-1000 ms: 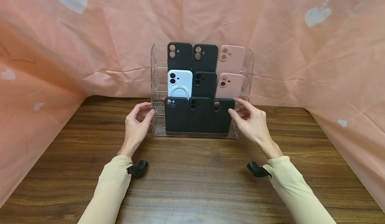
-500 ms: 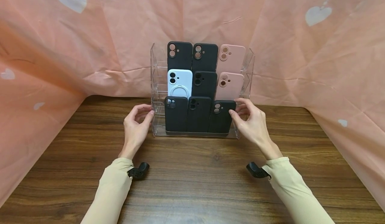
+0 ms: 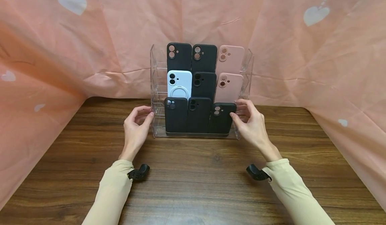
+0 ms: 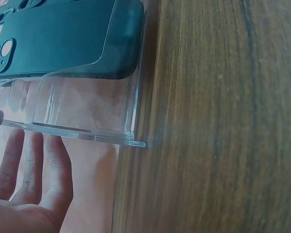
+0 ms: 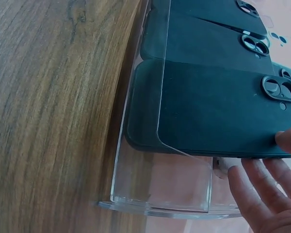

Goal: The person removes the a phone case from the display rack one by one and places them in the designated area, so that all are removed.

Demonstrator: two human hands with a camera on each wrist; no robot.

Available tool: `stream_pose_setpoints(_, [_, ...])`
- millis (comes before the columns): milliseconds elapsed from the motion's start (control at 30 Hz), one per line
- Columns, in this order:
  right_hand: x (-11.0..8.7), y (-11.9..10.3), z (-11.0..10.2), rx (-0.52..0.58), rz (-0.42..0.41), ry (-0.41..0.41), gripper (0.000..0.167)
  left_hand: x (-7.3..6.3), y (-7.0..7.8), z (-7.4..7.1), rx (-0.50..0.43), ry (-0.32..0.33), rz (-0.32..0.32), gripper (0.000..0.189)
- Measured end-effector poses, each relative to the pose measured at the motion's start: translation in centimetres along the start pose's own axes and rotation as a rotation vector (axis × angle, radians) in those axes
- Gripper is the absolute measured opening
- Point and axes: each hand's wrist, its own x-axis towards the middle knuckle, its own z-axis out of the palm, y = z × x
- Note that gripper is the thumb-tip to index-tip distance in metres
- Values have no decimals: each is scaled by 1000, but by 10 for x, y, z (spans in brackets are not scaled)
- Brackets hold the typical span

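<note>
A clear acrylic display stand (image 3: 159,119) holds phone cases in three tiers. My right hand (image 3: 251,122) pinches the top right corner of the black phone case (image 3: 221,122) at the right end of the bottom tier, thumb in front and fingers behind its edge. That case's foot is behind the stand's clear front lip, and its top sits a little lower than its neighbours'. My left hand (image 3: 135,126) grips the stand's left side edge between thumb and fingers. In the left wrist view, the fingers (image 4: 34,165) lie along the outer side of the clear panel.
Beside the pinched case stand two more black cases (image 3: 199,117). Above are a white case (image 3: 180,80) with a ring, pink cases (image 3: 230,59) and more black ones. A brown wood-grain table (image 3: 196,178) lies under the stand, with pink cloth (image 3: 120,34) behind and at the sides.
The black case in my right hand has moved down in the bottom tier, its top edge now lower than before. My right hand has lowered slightly with it; my left stays on the stand.
</note>
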Motion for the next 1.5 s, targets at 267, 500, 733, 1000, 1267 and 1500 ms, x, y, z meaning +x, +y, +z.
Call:
stream_pose_setpoints(267, [-3,-4,-1,75,16,-2,40,-1,-2,0,3,-7,-6,21])
stream_pose_setpoints(500, [1,5,-3,214,83,-38,37,-2,-2,0,5,0,-5,20])
stream_pose_setpoints(733, [3,3,-9,266,124,-67,34,0,-2,-1,9,0,2,20])
stream_pose_setpoints(1000, [8,-4,-16,343,113,-46,34,0,-1,-1,2,-2,-4,21])
stream_pose_setpoints(1267, [12,-14,-23,474,105,-11,36,1,0,-1,2,3,-6,21])
stream_pose_setpoints(1500, [9,-22,-30,554,110,-12,36,0,-1,-1,11,2,-3,21])
